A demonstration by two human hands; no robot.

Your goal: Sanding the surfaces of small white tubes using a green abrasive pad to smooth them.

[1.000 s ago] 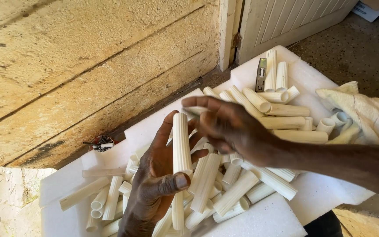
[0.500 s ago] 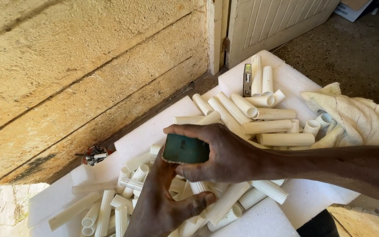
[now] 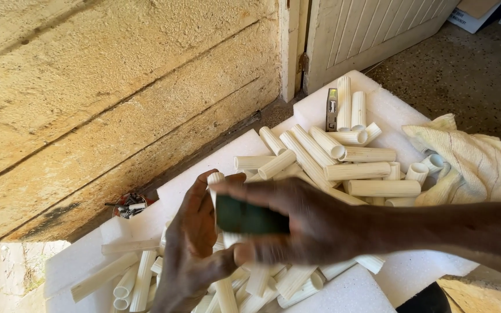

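Observation:
My left hand (image 3: 195,249) grips a cream-white ribbed tube (image 3: 225,293) held upright, its top end showing above my fingers. My right hand (image 3: 302,223) presses a dark green pad (image 3: 249,218) across that tube's upper part. Under both hands lies a heap of several similar cream tubes (image 3: 331,159) spread over white foam sheets (image 3: 227,153). The tube's middle is hidden by the pad and my fingers.
A cream knitted cloth (image 3: 476,156) lies bunched at the right. A small dark narrow tool (image 3: 331,109) rests near the far tubes. A little dish of metal bits (image 3: 129,204) sits by the concrete wall (image 3: 100,98). A white panelled door (image 3: 372,29) stands beyond.
A second ago my right hand was bare on the tube's top. It then came onto the tube with the green pad and has since shifted right along it.

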